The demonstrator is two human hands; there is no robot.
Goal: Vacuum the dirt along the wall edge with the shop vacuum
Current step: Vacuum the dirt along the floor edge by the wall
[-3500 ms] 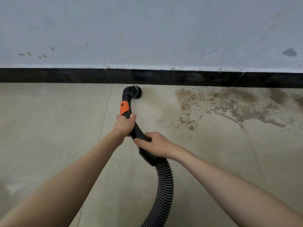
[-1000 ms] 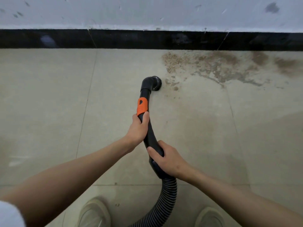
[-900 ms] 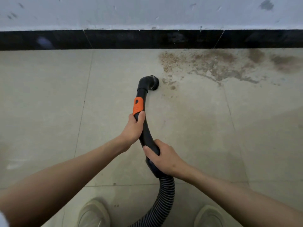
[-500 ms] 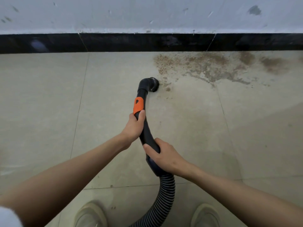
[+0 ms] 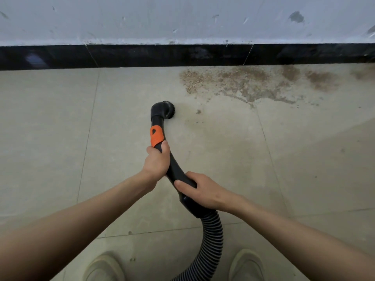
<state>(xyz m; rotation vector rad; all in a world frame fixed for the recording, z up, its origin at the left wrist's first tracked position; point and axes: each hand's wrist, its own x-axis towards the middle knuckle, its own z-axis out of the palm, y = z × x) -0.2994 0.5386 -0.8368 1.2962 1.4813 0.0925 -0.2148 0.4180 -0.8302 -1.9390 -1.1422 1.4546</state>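
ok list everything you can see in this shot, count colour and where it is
vacuum wand: 1, black, centre, running from the hands toward the wall
brush nozzle: 1, black, at the wand's tip, on the floor short of the dirt
orange band: 1, orange, on the wand just above the left hand
ribbed hose: 1, black, curving from the wand down out of the bottom edge
dirt patch: 1 spread, brown, on the floor along the skirting, right of centre
skirting: 1 strip, black, at the foot of the wall
wall: 1, pale grey, scuffed, top
floor tiles: several, beige
shoes: 2, pale, bottom edge
left hand: grips the wand below the orange band
right hand: grips the wand near the hose
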